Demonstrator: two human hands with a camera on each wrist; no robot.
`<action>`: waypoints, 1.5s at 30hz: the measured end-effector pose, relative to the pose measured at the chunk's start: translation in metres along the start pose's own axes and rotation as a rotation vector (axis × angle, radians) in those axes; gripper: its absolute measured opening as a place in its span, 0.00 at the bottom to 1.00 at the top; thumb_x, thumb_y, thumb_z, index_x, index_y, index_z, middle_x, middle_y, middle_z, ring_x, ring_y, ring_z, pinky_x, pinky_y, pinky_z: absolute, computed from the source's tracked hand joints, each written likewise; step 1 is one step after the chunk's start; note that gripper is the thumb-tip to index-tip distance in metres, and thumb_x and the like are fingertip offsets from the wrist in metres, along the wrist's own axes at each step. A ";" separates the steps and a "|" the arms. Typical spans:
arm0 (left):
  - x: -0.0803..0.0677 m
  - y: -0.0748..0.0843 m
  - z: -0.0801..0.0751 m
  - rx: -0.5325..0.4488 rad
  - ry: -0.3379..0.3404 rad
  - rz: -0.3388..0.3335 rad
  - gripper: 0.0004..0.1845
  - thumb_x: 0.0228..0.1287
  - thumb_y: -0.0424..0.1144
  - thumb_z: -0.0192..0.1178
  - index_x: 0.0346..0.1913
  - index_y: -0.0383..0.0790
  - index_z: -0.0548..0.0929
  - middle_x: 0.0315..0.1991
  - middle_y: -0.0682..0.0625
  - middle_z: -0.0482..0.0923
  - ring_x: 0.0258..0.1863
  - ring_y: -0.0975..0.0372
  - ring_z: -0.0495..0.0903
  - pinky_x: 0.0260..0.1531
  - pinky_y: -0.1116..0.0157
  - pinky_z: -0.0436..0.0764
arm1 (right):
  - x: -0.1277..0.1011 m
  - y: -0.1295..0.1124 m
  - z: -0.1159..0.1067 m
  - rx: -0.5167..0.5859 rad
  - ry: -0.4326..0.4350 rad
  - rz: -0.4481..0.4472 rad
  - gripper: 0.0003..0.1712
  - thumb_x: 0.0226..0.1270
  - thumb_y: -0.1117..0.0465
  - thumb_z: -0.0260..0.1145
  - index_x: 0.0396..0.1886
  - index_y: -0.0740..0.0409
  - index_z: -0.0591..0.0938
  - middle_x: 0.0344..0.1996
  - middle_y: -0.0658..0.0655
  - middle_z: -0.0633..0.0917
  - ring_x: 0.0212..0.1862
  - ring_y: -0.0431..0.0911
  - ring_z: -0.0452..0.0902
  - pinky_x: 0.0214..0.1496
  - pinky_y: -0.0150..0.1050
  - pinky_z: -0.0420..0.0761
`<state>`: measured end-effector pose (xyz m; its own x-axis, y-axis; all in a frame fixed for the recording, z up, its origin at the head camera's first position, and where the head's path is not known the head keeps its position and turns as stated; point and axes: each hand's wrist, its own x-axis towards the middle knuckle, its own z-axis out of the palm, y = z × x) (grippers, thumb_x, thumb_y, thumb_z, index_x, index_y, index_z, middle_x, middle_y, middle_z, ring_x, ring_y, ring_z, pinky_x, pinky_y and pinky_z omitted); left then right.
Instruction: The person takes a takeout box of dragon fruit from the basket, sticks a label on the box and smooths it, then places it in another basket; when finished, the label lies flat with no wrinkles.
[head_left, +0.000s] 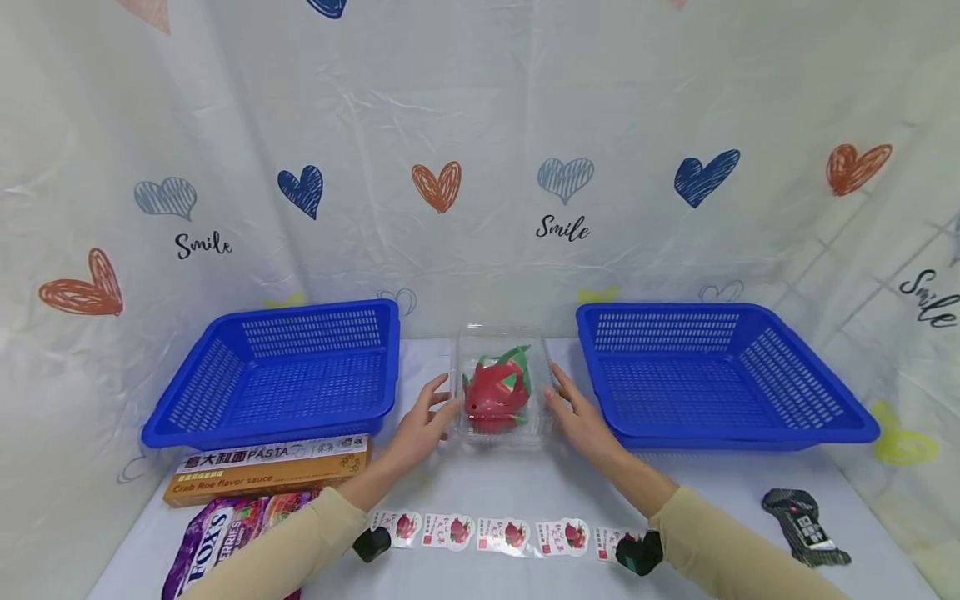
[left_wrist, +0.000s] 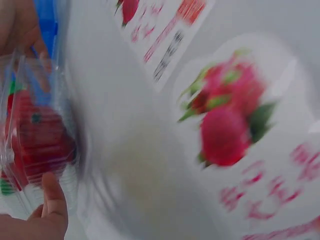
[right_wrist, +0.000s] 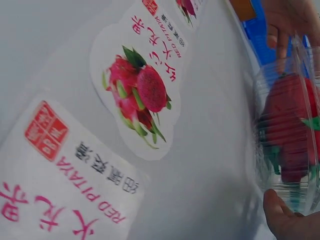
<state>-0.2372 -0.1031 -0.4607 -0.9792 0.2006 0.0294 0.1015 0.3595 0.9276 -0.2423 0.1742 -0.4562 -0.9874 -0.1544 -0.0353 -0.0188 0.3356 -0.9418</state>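
Fingers of your left hand [head_left: 420,427] and right hand [head_left: 579,417] lie straight against the clear clamshell box [head_left: 500,385], which stands between two unfilled blue baskets [head_left: 288,371], so its placement remains undone.

So the white heart-print backdrop cloth [head_left: 480,167] is showing "Smile" in black script in several spots. Below the left blue plastic basket [head_left: 285,371], a flat orange cardboard box [head_left: 266,468] is reading "PASTA" and "Crab Roe flavor sauce". Just under that box, a purple candy bag [head_left: 225,533] is saying "FOX'S". The white dragon-fruit stickers [right_wrist: 65,175] are reading "RED PITAYA".
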 end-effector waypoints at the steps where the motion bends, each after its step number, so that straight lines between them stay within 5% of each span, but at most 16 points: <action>1: -0.004 -0.002 0.001 -0.015 0.015 -0.002 0.30 0.76 0.50 0.50 0.75 0.48 0.58 0.65 0.36 0.69 0.50 0.48 0.80 0.41 0.56 0.82 | -0.002 0.001 0.000 0.022 -0.003 0.009 0.36 0.79 0.43 0.45 0.80 0.47 0.49 0.75 0.68 0.54 0.72 0.63 0.55 0.64 0.58 0.68; 6: -0.028 -0.014 0.008 -0.047 0.102 -0.010 0.25 0.76 0.43 0.50 0.68 0.32 0.65 0.56 0.35 0.75 0.48 0.48 0.82 0.41 0.59 0.83 | -0.018 0.001 0.002 0.136 -0.016 0.056 0.35 0.82 0.45 0.36 0.79 0.59 0.48 0.74 0.72 0.50 0.67 0.70 0.60 0.57 0.56 0.75; 10: -0.045 -0.019 0.010 -0.068 0.146 -0.050 0.23 0.76 0.43 0.51 0.64 0.30 0.69 0.50 0.38 0.77 0.47 0.50 0.82 0.41 0.63 0.83 | -0.038 0.003 0.001 0.167 -0.039 0.093 0.34 0.82 0.47 0.36 0.78 0.61 0.48 0.72 0.75 0.53 0.63 0.69 0.67 0.59 0.55 0.75; 18: -0.072 -0.031 0.014 -0.029 0.109 -0.068 0.17 0.75 0.39 0.52 0.58 0.31 0.75 0.41 0.45 0.79 0.39 0.57 0.81 0.37 0.69 0.82 | -0.084 0.003 -0.017 0.064 -0.088 0.076 0.33 0.82 0.47 0.39 0.77 0.58 0.51 0.67 0.70 0.66 0.66 0.65 0.65 0.65 0.56 0.69; 25: -0.084 -0.031 0.028 0.079 0.022 0.113 0.15 0.72 0.41 0.57 0.54 0.34 0.79 0.43 0.50 0.81 0.41 0.64 0.80 0.42 0.69 0.81 | -0.112 0.006 -0.033 -0.105 -0.021 0.057 0.29 0.79 0.47 0.49 0.71 0.57 0.66 0.60 0.61 0.78 0.61 0.53 0.75 0.58 0.40 0.77; 33: -0.080 -0.015 0.053 0.087 -0.140 0.297 0.15 0.68 0.39 0.62 0.52 0.33 0.81 0.40 0.47 0.80 0.39 0.70 0.79 0.38 0.71 0.81 | -0.133 0.009 -0.048 -0.346 0.113 -0.048 0.19 0.72 0.57 0.63 0.58 0.59 0.79 0.50 0.54 0.84 0.47 0.39 0.79 0.47 0.34 0.81; 39: -0.074 0.002 0.074 0.109 -0.256 0.383 0.14 0.65 0.37 0.66 0.49 0.33 0.82 0.40 0.46 0.80 0.38 0.71 0.79 0.36 0.74 0.80 | -0.144 0.019 -0.059 -0.452 0.110 0.038 0.18 0.66 0.59 0.68 0.53 0.59 0.82 0.47 0.53 0.84 0.41 0.38 0.79 0.42 0.32 0.81; 45: -0.067 0.019 0.097 0.290 -0.374 0.491 0.13 0.62 0.37 0.68 0.47 0.36 0.84 0.38 0.51 0.79 0.36 0.72 0.77 0.35 0.81 0.75 | -0.150 0.026 -0.064 -0.523 0.019 0.149 0.19 0.62 0.55 0.71 0.51 0.57 0.82 0.45 0.50 0.83 0.40 0.41 0.78 0.39 0.33 0.80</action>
<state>-0.1522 -0.0217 -0.4814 -0.6860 0.6860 0.2425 0.6131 0.3655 0.7004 -0.1049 0.2651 -0.4542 -0.9879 -0.0543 -0.1453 0.0509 0.7710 -0.6348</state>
